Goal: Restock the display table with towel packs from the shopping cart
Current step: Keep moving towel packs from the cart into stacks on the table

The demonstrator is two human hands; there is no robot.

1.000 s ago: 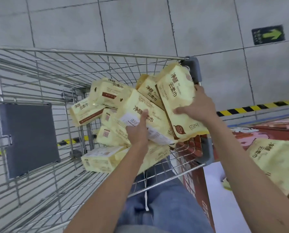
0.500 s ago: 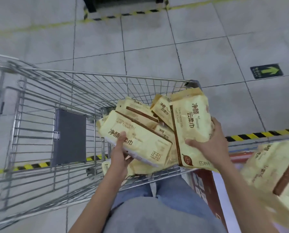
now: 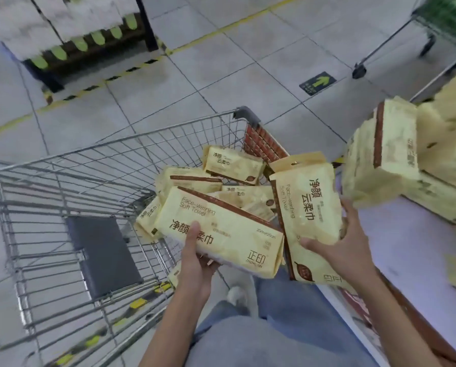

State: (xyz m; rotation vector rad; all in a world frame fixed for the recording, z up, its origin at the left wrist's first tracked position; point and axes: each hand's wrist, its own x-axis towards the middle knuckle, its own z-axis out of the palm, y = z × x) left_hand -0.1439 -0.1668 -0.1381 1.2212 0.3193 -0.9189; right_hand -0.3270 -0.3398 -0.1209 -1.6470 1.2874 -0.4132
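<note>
My left hand point(image 3: 195, 256) grips a yellow towel pack point(image 3: 221, 229) lying flat, thumb on top, lifted above the near corner of the wire shopping cart point(image 3: 94, 165). My right hand point(image 3: 341, 250) holds a second yellow towel pack point(image 3: 305, 207) upright by its lower part, just right of the first, near the edge of the display table point(image 3: 396, 250). Several more yellow packs point(image 3: 232, 165) lie piled in the cart's right corner. A stack of the same packs point(image 3: 396, 154) stands on the table at the right.
The cart's grey child-seat flap point(image 3: 102, 255) is on the left. A dark pallet rack of white goods point(image 3: 70, 30) stands at the far left on the tiled floor. Another wheeled cart point(image 3: 407, 30) is at the far right. My legs in blue jeans are below.
Both hands have lifted their packs up out of the cart and toward the right. My view has swung right, bringing the table's stacked packs closer.
</note>
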